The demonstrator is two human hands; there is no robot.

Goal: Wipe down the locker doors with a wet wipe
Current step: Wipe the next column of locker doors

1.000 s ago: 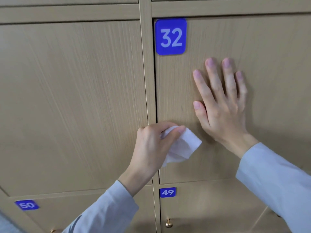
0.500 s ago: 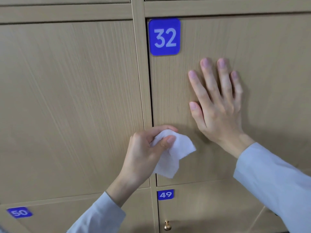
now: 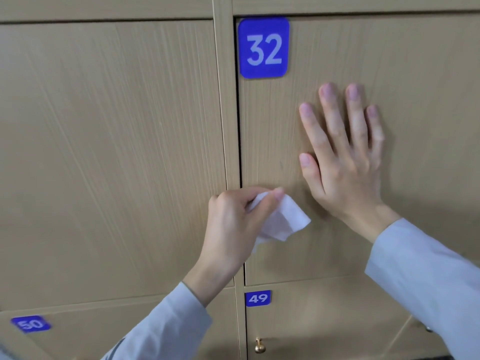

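A light wood locker door [image 3: 420, 74] carries a blue plate marked 32 [image 3: 263, 48] at its top left corner. My right hand [image 3: 342, 162] lies flat on this door with its fingers straight and spread, pointing up. My left hand [image 3: 233, 227] pinches a crumpled white wet wipe [image 3: 280, 222] between thumb and fingers. It holds the wipe at the door's left edge, low on the door, by the vertical gap between two lockers.
To the left is another wood door [image 3: 104, 152]. Below are doors marked 49 [image 3: 258, 298] and 50 [image 3: 30, 324]. A small brass knob [image 3: 259, 346] sits on the door marked 49. Pale blue sleeves cover both forearms.
My left hand with the wipe dipped down and left along the door's left edge, then came back up. My right hand has stayed flat on the door.
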